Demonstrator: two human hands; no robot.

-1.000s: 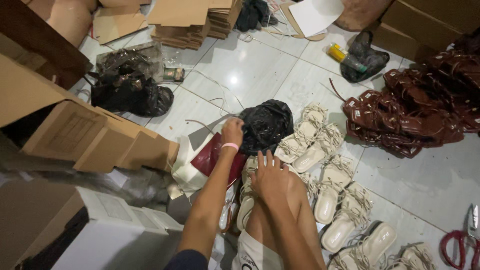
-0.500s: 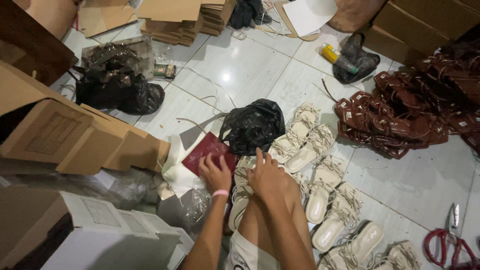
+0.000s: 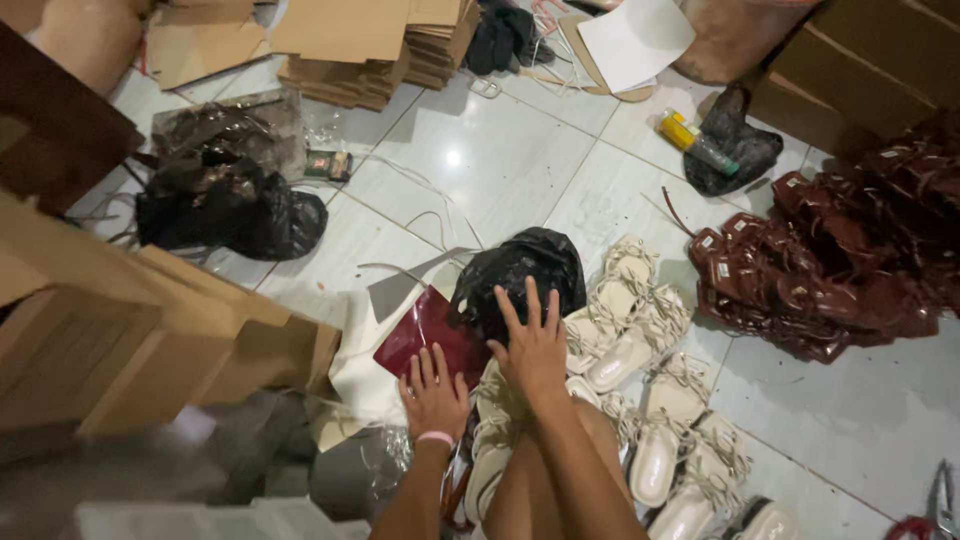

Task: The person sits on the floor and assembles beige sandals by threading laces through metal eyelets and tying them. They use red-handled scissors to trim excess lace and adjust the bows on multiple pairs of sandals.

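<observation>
Boxes, bags and a bottle lying around on the tiled floor

Brown cardboard boxes (image 3: 150,340) are leaning at the left, and flat cardboard sheets (image 3: 360,45) are piling up at the top. A dark red glossy packet (image 3: 425,335) is lying just under the left hand (image 3: 432,395), and a black plastic bag (image 3: 520,275) is sitting under the fingertips of the right hand (image 3: 533,350). Another black bag (image 3: 235,215) is resting at the left. A yellow and green bottle (image 3: 695,143) is lying near the top right.

Dark red glossy sheet (image 3: 428,335) flat on floor, beside black bag (image 3: 522,280).
</observation>
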